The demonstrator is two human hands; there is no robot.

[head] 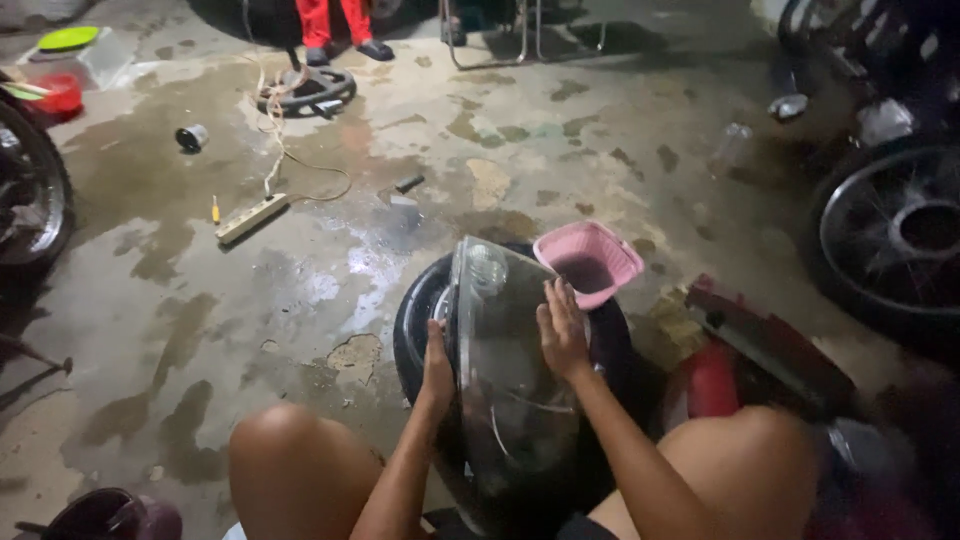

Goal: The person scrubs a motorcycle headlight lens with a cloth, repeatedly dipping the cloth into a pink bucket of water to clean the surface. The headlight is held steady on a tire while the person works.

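A large clear-fronted vehicle headlamp [505, 350] rests on a black tyre [418, 318] between my knees. My left hand [437, 366] grips the lamp's left edge. My right hand [562, 330] lies flat on the lens, fingers together, pressing its upper right part. A pink plastic basket [590, 262] sits just beyond the lamp, to the right.
The wet concrete floor holds a power strip with cord [251, 217], a small tin [192, 137], a steering wheel [305, 91] and a clear bottle [731, 146]. Motorcycle wheels stand at left [30, 195] and right [890, 235]. A red body panel [760, 345] lies right. A person's red-trousered legs [335, 25] stand far back.
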